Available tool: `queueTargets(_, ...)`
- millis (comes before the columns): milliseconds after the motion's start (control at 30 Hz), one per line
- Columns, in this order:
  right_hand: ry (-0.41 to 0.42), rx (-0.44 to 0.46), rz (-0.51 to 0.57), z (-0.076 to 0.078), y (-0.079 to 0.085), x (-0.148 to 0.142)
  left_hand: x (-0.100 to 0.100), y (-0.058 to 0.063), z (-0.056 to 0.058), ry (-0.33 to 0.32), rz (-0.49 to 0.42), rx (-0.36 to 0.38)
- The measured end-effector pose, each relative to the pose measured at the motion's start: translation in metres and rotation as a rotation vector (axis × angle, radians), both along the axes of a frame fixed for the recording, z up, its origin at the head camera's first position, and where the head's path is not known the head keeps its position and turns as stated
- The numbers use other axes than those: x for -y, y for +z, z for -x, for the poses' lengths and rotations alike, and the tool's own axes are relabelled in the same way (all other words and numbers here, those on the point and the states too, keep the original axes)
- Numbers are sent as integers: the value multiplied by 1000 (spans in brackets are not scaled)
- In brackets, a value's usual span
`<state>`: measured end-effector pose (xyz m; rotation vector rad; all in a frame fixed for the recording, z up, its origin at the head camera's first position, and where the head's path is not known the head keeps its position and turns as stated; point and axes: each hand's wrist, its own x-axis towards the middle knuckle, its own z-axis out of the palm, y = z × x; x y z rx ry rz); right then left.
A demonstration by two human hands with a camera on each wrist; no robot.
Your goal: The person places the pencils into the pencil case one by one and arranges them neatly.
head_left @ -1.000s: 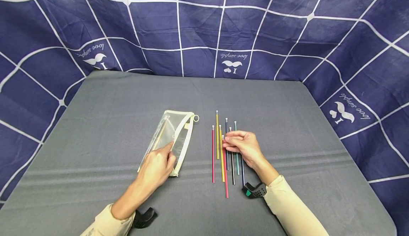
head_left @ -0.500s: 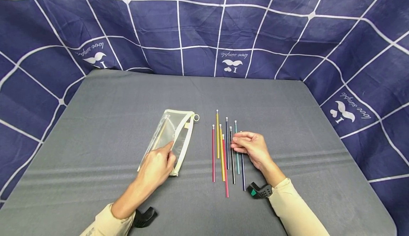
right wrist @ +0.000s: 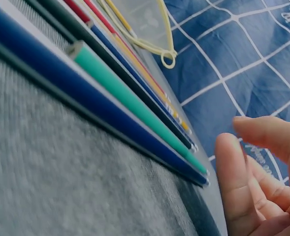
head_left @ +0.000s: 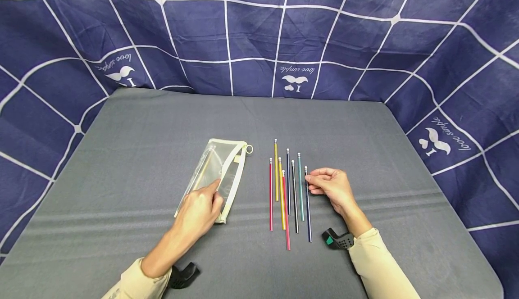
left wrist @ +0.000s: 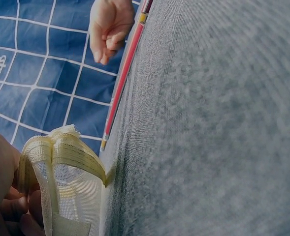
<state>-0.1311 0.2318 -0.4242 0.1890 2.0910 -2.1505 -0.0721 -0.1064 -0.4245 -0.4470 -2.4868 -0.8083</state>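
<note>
Left hand (head_left: 200,206) touching a clear pouch (head_left: 236,186), index straight, any grip impossible to tell, pouch at nine o'clock from eight pencils (head_left: 295,197), right hand (head_left: 333,187) relaxed, holding nothing, at dark blue end pencil's (head_left: 308,209) two o'clock

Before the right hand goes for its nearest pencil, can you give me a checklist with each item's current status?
1. Left hand steadying the pouch: ok, it holds the pouch near its opening.
2. Pouch mouth open: ok, its edges stand apart.
3. Right hand free: ok, it holds nothing.
4. Rightmost dark blue pencil gripped: not ok, no pinch on it.
5. Right-hand yellow pencil on the cloth clear of its red neighbour: cannot tell, they lie too close.
</note>
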Motion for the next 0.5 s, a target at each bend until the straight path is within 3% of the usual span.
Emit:
queueTargets(333, 49, 95, -289, 1, 0, -7, 0, 0, 0, 0, 6, 2)
queueTargets(500, 81, 158, -365, 1, -1, -9, -1, 0, 0, 1, 2, 11)
